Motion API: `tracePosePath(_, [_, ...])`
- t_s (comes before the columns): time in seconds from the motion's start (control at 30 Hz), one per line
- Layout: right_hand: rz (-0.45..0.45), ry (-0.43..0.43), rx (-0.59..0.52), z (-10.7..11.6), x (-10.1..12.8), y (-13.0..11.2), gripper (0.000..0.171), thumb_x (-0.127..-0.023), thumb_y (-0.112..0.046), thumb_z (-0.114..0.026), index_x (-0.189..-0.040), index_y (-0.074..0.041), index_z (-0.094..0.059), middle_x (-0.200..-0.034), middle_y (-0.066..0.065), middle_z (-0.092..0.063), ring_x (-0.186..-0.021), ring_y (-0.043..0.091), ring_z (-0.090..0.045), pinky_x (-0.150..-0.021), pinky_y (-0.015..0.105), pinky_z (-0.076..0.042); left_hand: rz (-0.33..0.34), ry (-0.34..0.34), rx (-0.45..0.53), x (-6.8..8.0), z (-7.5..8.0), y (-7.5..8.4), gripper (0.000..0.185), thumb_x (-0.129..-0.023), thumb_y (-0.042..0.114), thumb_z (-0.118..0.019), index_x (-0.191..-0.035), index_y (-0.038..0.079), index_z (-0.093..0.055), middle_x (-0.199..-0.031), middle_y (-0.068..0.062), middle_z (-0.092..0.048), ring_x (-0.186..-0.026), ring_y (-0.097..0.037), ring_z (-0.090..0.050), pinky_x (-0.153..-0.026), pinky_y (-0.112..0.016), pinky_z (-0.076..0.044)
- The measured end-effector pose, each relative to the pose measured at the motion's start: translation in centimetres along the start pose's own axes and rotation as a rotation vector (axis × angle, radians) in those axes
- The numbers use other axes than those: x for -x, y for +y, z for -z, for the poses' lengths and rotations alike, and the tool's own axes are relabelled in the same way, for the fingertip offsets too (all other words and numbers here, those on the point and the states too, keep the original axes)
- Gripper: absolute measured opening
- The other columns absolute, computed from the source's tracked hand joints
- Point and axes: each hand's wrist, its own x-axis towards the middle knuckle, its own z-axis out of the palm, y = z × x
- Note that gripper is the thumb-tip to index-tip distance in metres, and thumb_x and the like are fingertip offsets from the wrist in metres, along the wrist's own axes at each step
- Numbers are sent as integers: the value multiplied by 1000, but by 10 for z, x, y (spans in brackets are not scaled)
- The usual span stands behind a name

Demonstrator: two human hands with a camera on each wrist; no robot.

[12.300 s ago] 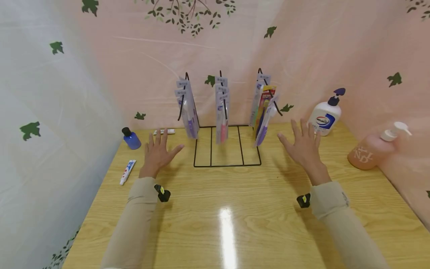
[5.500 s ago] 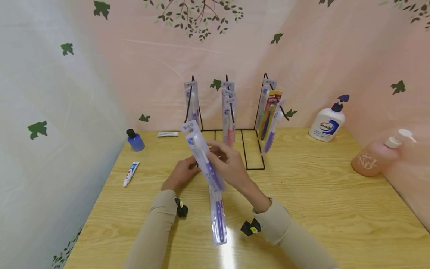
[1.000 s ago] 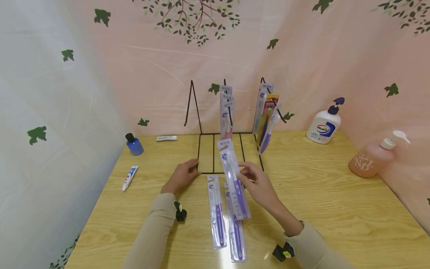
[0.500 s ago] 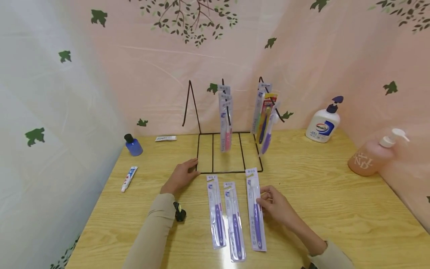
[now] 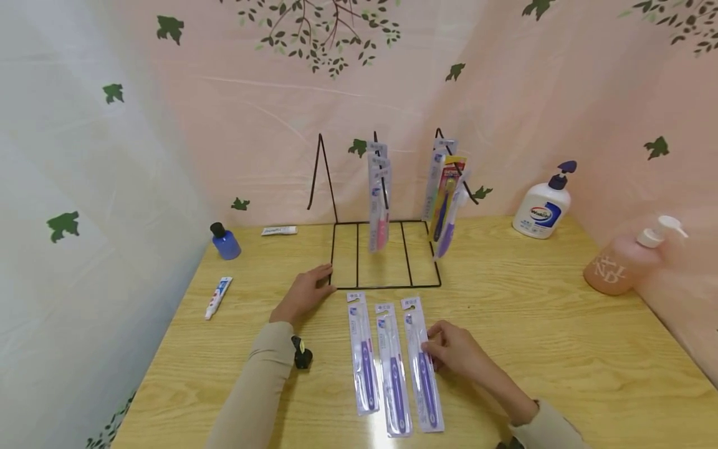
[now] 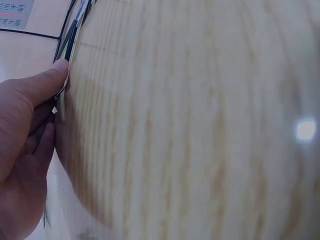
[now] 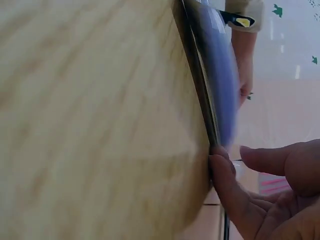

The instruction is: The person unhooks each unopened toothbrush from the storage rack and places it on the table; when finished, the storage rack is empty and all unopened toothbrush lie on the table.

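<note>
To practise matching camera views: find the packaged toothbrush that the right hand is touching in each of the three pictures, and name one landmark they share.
Head view: the rightmost toothbrush pack of three lying flat on the wooden table, by the right hand.
Left wrist view: not in it.
Right wrist view: a blurred purple pack seen edge-on, above the fingertips.
Shared landmark: the wooden table.

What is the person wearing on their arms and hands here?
Both arms are in long beige sleeves, left sleeve and right sleeve, each ending in a loose cuff. The left hand and right hand are bare: no gloves, and no rings that I can make out. A small black device with a yellow mark sits at the left wrist.
</note>
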Motion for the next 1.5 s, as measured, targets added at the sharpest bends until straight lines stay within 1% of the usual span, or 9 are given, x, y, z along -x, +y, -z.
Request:
tracePosePath(0.17, [83, -48, 174, 14, 1, -9, 19, -92, -16, -62, -102, 1, -60, -72, 4, -64, -61, 14, -60, -52, 25, -53, 9, 2, 2, -2, 0, -2, 55, -95, 26, -60, -144, 6, -43, -153, -8, -37, -142, -30, -30, -119, -44, -25])
tracePosePath(0.3, [168, 16, 272, 29, -11, -27, 23, -94, -21, -61, -110, -4, -62, -84, 3, -65, -69, 12, -60, -54, 24, -50, 14, 2, -4, -3, -1, -3, 55, -96, 27, -60, -144, 7, -43, -153, -7, -37, -143, -28, -31, -119, -43, -25])
tracePosePath(0.37, [241, 58, 263, 36, -20, -39, 26, -95, -19, -61, -115, -3, -60, -92, 6, -66, -77, 16, -63, -60, 26, -54, 16, 3, -4, -4, -2, -3, 54, -96, 27, -60, -144, 7, -43, -152, -6, -37, -142, -28, -31, -119, -43, -25])
tracePosePath(0.53, [437, 158, 143, 42, -48, -70, 31, -95, -15, -60, -123, -2, -56, -107, 13, -64, -99, 27, -63, -83, 40, -57, 10, 8, -1, -3, -2, -3, 55, -95, 26, -60, -143, 6, -44, -152, -7, -38, -142, -29, -32, -119, -44, -26])
tracePosePath(0.83, [597, 309, -113, 23, -111, -102, 47, -97, -15, -57, -139, -3, -42, -130, 17, -53, -121, 32, -52, -104, 43, -46, 10, 12, -3, -3, -1, -5, 54, -95, 25, -61, -143, 6, -44, -152, -7, -38, -142, -29, -32, -119, -44, -26])
tracePosePath(0.97, [625, 393, -221, 20, -128, -113, 43, -96, -11, -57, -137, -4, -45, -125, 19, -55, -116, 32, -54, -104, 43, -45, 17, 1, 5, -4, -2, -5, 54, -95, 26, -60, -143, 7, -44, -152, -6, -37, -142, -27, -31, -119, -42, -26])
tracePosePath(1.13, [639, 435, -297, 19, -119, -133, 32, -96, -5, -56, -125, 6, -52, -114, 23, -57, -104, 29, -56, -93, 35, -50, 18, -1, 2, -5, -2, -4, 54, -95, 26, -60, -143, 7, -43, -153, -6, -37, -142, -28, -31, -119, -43, -26])
tracePosePath(1.3, [647, 425, -330, 18, -113, -143, 26, -96, -5, -54, -120, 6, -55, -110, 22, -60, -96, 31, -59, -78, 21, -51, 1, 11, -5, -3, -2, -3, 54, -95, 24, -61, -143, 4, -44, -152, -9, -38, -141, -31, -33, -118, -45, -27])
tracePosePath(1.5, [685, 396, -404, 17, -113, -140, 26, -96, -1, -53, -119, 11, -53, -100, 28, -58, -84, 32, -61, -77, 47, -57, -12, 16, 15, -1, 1, 2, 54, -94, 22, -62, -141, 1, -45, -150, -12, -40, -140, -32, -34, -117, -45, -28])
